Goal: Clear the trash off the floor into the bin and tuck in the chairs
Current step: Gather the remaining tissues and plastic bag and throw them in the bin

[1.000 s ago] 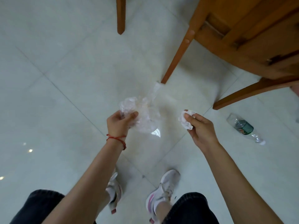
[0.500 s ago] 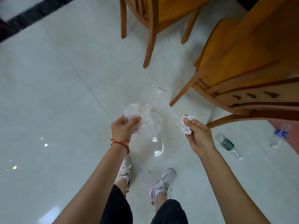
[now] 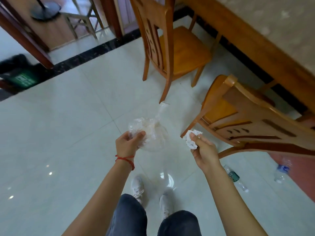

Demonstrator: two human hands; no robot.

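Note:
My left hand [image 3: 128, 143] grips a crumpled clear plastic bag [image 3: 152, 133] in front of me above the floor. My right hand [image 3: 203, 149] pinches a crumpled white tissue [image 3: 190, 140] between thumb and fingers. Two wooden chairs stand pulled out from the table: one [image 3: 172, 46] straight ahead, the other [image 3: 252, 120] at my right. A clear bottle with a green label [image 3: 236, 178] lies on the floor by my right forearm. A second bottle with a blue label [image 3: 281, 170] lies farther right. A dark bin with a green front [image 3: 20, 74] stands at the far left.
The wooden table [image 3: 265, 40] with a pale cloth runs along the upper right. A doorway with a black threshold strip [image 3: 88, 53] and a metal stand [image 3: 85, 19] lies beyond. My feet [image 3: 151, 193] stand on pale floor tiles.
The view has lifted and pulled back, so both chairs, the table, the bin and a second bottle came into sight. Both hands keep the same hold on the bag and tissue.

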